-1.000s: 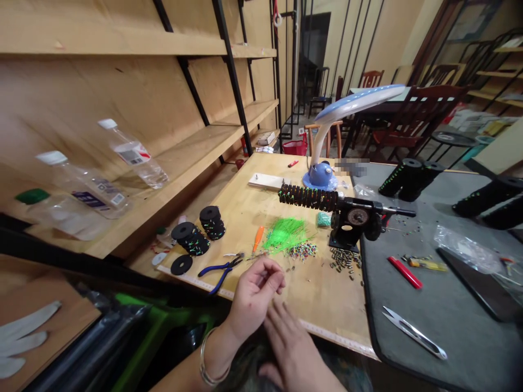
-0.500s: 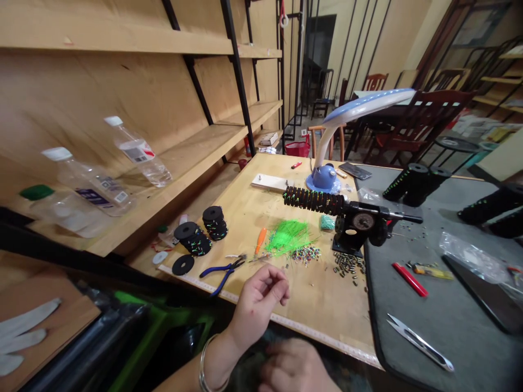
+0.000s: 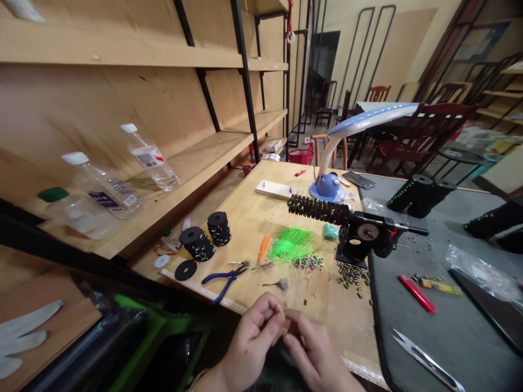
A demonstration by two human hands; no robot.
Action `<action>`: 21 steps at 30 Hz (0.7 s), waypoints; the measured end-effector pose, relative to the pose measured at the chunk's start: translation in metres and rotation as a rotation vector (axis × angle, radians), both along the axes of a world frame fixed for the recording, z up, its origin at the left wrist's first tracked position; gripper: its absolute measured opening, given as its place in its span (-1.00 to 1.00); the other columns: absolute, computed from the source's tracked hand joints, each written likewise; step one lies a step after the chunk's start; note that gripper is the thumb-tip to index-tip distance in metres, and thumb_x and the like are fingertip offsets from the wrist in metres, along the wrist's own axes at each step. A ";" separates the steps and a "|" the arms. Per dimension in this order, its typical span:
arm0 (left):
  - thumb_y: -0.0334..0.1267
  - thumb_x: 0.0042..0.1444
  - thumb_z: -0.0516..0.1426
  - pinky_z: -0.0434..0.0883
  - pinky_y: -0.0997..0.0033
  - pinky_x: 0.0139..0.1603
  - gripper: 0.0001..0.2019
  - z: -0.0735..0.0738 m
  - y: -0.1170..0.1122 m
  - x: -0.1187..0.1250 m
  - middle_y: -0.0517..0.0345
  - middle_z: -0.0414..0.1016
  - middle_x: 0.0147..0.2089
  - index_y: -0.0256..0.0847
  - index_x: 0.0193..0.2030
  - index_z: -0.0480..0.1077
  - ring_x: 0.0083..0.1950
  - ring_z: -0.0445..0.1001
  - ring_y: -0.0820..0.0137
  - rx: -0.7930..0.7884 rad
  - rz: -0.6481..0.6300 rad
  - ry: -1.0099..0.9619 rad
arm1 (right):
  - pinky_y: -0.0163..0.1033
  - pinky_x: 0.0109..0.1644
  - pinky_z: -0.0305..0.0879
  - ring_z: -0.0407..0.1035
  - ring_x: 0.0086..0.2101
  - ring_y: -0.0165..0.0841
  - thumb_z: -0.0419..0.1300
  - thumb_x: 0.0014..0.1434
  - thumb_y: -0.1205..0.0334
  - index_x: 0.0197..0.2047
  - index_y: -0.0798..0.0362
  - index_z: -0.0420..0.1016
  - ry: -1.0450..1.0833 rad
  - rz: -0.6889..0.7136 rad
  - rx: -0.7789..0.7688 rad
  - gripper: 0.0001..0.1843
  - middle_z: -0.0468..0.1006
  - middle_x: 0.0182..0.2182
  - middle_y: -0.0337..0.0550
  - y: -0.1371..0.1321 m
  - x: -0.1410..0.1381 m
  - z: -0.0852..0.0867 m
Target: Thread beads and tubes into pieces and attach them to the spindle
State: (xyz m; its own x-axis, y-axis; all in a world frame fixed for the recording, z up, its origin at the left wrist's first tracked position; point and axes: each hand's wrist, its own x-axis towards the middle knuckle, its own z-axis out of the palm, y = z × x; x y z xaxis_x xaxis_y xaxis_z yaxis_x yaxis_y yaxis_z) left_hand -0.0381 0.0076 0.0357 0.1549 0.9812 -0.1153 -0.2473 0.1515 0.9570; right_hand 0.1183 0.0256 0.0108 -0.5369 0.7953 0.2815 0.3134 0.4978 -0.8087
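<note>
My left hand [image 3: 255, 336] and my right hand [image 3: 314, 351] meet at the near edge of the wooden board [image 3: 261, 218], fingertips pinched together on something too small to make out. Just beyond them lie a small tuft-like piece [image 3: 279, 283], blue-handled pliers [image 3: 224, 277], an orange-handled tool [image 3: 263, 246], a heap of bright green strands [image 3: 291, 243], coloured beads [image 3: 307, 263] and small dark metal pieces [image 3: 352, 275]. A black winding device [image 3: 363, 238] holds a rod stacked with black discs [image 3: 317, 209].
Stacks of black discs [image 3: 208, 237] sit at the board's left. A blue desk lamp [image 3: 332, 179] stands at the back. On the grey mat [image 3: 449, 316] lie a red lighter [image 3: 417, 293], thread snips [image 3: 427, 360] and black rolls [image 3: 420, 193]. Water bottles [image 3: 122, 174] rest on the left shelf.
My right hand has come up from below and joined my left hand, which dropped toward the board's near edge. Both now pinch together. The view tilted downward slightly.
</note>
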 end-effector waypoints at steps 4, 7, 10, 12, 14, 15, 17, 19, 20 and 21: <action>0.00 0.15 0.15 0.05 0.55 -0.49 -0.68 -0.011 -0.001 -0.005 0.36 0.08 -0.54 -0.21 -0.38 0.24 -0.51 0.04 0.56 -0.072 0.005 -0.009 | -0.36 -0.27 0.34 0.46 -0.39 -0.38 -0.07 0.32 0.27 -0.18 0.02 0.36 0.015 -0.018 -0.040 -0.81 0.57 -0.39 -0.16 -0.015 -0.006 -0.023; 0.00 0.13 0.18 0.06 0.56 -0.48 -0.68 -0.024 -0.006 -0.003 0.38 0.10 -0.56 -0.21 -0.38 0.23 -0.52 0.04 0.57 -0.128 0.031 -0.068 | -0.38 -0.31 0.34 0.47 -0.42 -0.40 -0.08 0.33 0.26 -0.24 0.01 0.36 0.035 -0.035 -0.068 -0.79 0.57 -0.42 -0.17 -0.023 -0.009 -0.035; -0.02 0.11 0.19 0.05 0.58 -0.49 -0.68 -0.037 -0.011 0.000 0.39 0.14 -0.58 -0.20 -0.37 0.20 -0.54 0.06 0.59 -0.232 0.098 -0.144 | -0.41 -0.34 0.33 0.48 -0.45 -0.41 -0.09 0.33 0.27 -0.23 0.00 0.35 0.044 -0.091 -0.087 -0.79 0.58 -0.42 -0.18 -0.028 -0.011 -0.042; -0.02 0.12 0.18 0.02 0.59 -0.53 -0.68 -0.043 -0.013 0.000 0.36 0.23 -0.56 -0.19 -0.36 0.18 -0.55 0.12 0.60 -0.289 0.156 -0.169 | -0.41 -0.37 0.31 0.49 -0.48 -0.41 -0.09 0.34 0.28 -0.21 0.00 0.35 -0.005 -0.141 -0.056 -0.79 0.58 -0.44 -0.19 -0.028 -0.010 -0.046; -0.01 0.11 0.19 0.00 0.61 -0.56 -0.67 -0.048 -0.012 -0.003 0.31 0.33 -0.50 -0.19 -0.35 0.19 -0.55 0.18 0.60 -0.311 0.228 -0.172 | -0.40 -0.43 0.27 0.48 -0.52 -0.38 -0.10 0.34 0.29 -0.22 0.02 0.36 -0.128 -0.173 0.037 -0.78 0.56 -0.51 -0.19 -0.025 -0.006 -0.050; -0.01 0.10 0.20 0.00 0.62 -0.57 -0.67 -0.049 -0.011 -0.006 0.28 0.36 -0.48 -0.20 -0.35 0.19 -0.54 0.21 0.61 -0.315 0.267 -0.165 | -0.39 -0.46 0.24 0.46 -0.55 -0.37 -0.11 0.34 0.29 -0.24 0.02 0.37 -0.207 -0.179 0.100 -0.76 0.54 -0.55 -0.19 -0.023 -0.004 -0.052; -0.02 0.09 0.21 0.03 0.63 -0.58 -0.67 -0.051 -0.007 -0.014 0.26 0.39 -0.46 -0.21 -0.34 0.21 -0.54 0.25 0.60 -0.305 0.350 -0.144 | -0.37 -0.50 0.17 0.42 -0.60 -0.36 -0.13 0.34 0.31 -0.28 0.03 0.38 -0.351 -0.174 0.216 -0.72 0.50 -0.60 -0.20 -0.017 0.002 -0.054; -0.03 0.10 0.20 0.08 0.63 -0.57 -0.69 -0.053 -0.003 -0.025 0.26 0.38 -0.47 -0.22 -0.34 0.23 -0.52 0.27 0.59 -0.265 0.430 -0.103 | -0.36 -0.53 0.11 0.39 -0.64 -0.37 -0.15 0.34 0.32 -0.32 0.03 0.37 -0.438 -0.157 0.295 -0.69 0.48 -0.63 -0.22 -0.012 0.006 -0.054; -0.03 0.11 0.19 0.10 0.63 -0.56 -0.70 -0.053 -0.002 -0.030 0.26 0.38 -0.47 -0.22 -0.34 0.24 -0.51 0.28 0.59 -0.235 0.467 -0.070 | -0.36 -0.54 0.09 0.38 -0.65 -0.38 -0.15 0.34 0.32 -0.34 0.03 0.37 -0.461 -0.147 0.319 -0.68 0.47 -0.64 -0.23 -0.010 0.007 -0.054; -0.04 0.12 0.19 0.13 0.63 -0.56 -0.71 -0.053 -0.001 -0.034 0.26 0.39 -0.47 -0.22 -0.33 0.26 -0.51 0.29 0.58 -0.204 0.498 -0.032 | -0.36 -0.54 0.09 0.38 -0.66 -0.39 -0.16 0.34 0.32 -0.34 0.03 0.37 -0.473 -0.138 0.334 -0.67 0.47 -0.64 -0.23 -0.009 0.007 -0.054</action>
